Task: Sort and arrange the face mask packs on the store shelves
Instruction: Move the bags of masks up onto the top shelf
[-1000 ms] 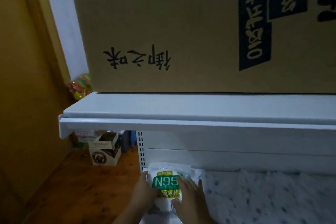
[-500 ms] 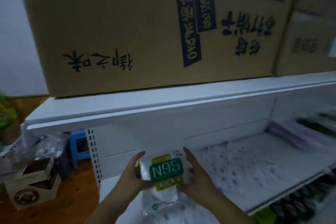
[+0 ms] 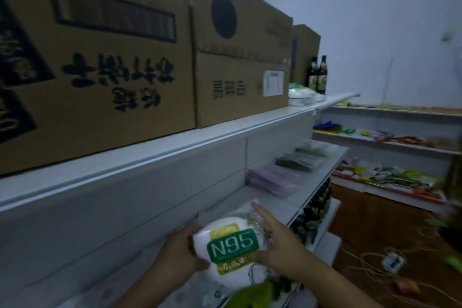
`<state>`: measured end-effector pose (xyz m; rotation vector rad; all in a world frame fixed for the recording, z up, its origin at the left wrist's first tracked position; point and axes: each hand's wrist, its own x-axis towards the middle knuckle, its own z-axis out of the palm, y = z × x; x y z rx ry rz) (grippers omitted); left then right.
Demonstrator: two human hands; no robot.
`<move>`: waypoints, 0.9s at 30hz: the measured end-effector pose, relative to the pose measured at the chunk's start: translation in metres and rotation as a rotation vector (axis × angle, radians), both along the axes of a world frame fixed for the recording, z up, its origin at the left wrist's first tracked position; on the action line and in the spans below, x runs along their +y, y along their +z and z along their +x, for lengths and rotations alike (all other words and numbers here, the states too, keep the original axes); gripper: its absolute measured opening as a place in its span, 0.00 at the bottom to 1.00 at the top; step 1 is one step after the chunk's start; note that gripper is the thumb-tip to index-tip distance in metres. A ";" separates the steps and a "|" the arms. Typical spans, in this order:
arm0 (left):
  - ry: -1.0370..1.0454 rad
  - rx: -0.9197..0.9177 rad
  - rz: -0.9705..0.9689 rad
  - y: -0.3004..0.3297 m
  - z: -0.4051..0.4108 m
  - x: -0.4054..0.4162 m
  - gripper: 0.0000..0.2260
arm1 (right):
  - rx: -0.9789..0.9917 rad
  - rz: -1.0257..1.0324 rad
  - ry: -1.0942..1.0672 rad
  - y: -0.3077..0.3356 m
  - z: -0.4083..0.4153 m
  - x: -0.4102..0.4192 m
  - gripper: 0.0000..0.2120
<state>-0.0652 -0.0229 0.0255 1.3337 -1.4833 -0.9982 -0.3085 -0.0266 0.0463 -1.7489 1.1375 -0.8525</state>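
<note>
N95 mask pack (image 3: pixel 231 247) between both hands

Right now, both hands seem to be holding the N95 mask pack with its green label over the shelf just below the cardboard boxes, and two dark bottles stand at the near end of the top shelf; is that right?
Not quite: in the head view the two dark bottles stand at the far end of the top shelf, past the cardboard boxes. The rest holds: left hand and right hand hold the N95 mask pack.
</note>
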 end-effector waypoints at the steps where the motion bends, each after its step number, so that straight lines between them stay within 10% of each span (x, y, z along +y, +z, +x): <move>1: -0.015 -0.029 -0.014 0.003 -0.022 -0.010 0.24 | 0.012 -0.004 -0.035 0.003 -0.021 -0.003 0.45; 10: -0.158 -0.029 0.054 0.041 -0.245 -0.086 0.18 | 0.203 -0.064 -0.357 0.031 -0.240 -0.039 0.20; 27: -0.379 0.102 0.066 0.080 -0.436 -0.279 0.17 | 0.040 -0.160 -0.575 0.055 -0.427 -0.203 0.12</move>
